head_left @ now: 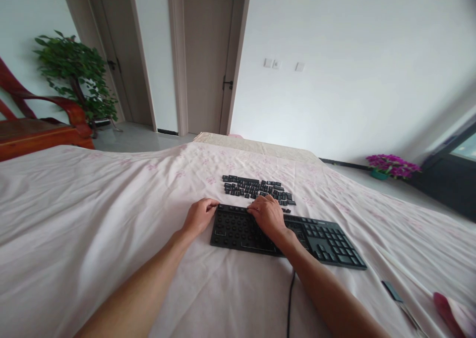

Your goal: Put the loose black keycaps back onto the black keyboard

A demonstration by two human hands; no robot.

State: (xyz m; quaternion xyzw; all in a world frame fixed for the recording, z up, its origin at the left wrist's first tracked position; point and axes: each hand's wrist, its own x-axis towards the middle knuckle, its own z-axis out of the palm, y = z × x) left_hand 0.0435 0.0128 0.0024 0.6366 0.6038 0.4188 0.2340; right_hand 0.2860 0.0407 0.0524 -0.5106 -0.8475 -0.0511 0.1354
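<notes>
Just left of the frame's centre, the left hand [201,215] sits with curled fingers touching the upper-left corner of the keyboard [228,229]; whether it pinches that corner or only rests there, I cannot tell. The keyboard lies flat on the sheet [223,298], its long axis slanting from centre-left down towards the lower right, stripped of caps on its left part, keys in place at its right end. Above it, at mid-frame, lie the loose keycaps [248,180] — strung out roughly along that same axis, just beyond the far edge. The right hand [268,215] is the nearer one to them: it bends over that far edge, between keycaps and keyboard, with fingers drawn together. Their tips are partly hidden — I cannot tell whether they hold a cap.
</notes>
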